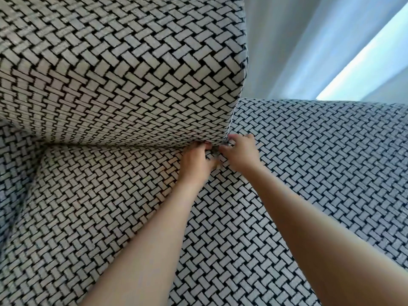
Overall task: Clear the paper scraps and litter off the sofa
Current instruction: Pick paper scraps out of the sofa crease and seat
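Forearms (141, 250) close in; left hand (195, 161) and right hand (240, 153) curled into seam at back cushion's (123, 69) lower-right corner, can't tell if holding anything. No paper scraps visible on sofa (309, 173) below that cushion; likely near done, crevice check left.

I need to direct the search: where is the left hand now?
Head view, centre: the left hand has its fingertips at the crease under the back cushion, just left of the right hand.

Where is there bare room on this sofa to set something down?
Free: the seat left of the left forearm, below the back cushion; also the fabric stretch right of the right forearm, under the curtain. Crowded: the corner, where left hand and right hand meet.
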### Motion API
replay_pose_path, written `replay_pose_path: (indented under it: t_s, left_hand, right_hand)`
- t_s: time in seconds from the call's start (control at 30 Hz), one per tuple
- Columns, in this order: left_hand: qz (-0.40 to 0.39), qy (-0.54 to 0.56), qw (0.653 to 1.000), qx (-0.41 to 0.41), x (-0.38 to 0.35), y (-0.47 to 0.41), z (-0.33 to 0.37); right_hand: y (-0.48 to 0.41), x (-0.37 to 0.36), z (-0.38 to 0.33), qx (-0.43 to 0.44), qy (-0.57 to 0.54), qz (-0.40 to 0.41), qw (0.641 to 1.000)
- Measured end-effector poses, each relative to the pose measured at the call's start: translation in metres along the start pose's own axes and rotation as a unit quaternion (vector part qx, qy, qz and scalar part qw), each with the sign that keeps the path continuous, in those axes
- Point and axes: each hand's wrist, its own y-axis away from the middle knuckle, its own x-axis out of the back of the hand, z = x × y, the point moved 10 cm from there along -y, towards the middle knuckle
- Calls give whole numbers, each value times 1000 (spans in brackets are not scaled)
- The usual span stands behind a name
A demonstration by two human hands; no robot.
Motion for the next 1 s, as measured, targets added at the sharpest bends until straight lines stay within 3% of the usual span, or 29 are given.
replay_pose_path:
  t_s: [0.13, 0.33, 0.5, 0.67, 0.8, 0.9, 1.0]
  left_hand:
    - [51, -11, 999, 16, 2, -5, -3]
    - [73, 37, 996, 31, -4, -10, -8]
    - [77, 47, 996, 2, -4, -2, -4]
    - [84, 121, 989, -1, 6, 12, -1]
    - [50, -24, 998, -30, -6, 23, 3]
    - [40, -10, 999, -5, -8, 18, 3]
    - [30, -32, 999, -2, -9, 18, 14]
  right_hand:
    - [-6, -9, -12, 16, 86, 6, 996]
    - [-3, -8, -17, -30, 131, 11, 991]
    - [2, -8, -23, 17, 145, 24, 989]
    - [5, 1, -15, 10, 69, 12, 997]
    - [10, 13, -3, 18, -27, 32, 999]
    - [11, 15, 6, 18, -101, 8, 995]
    - [10, 17, 24, -37, -200, -6, 979]
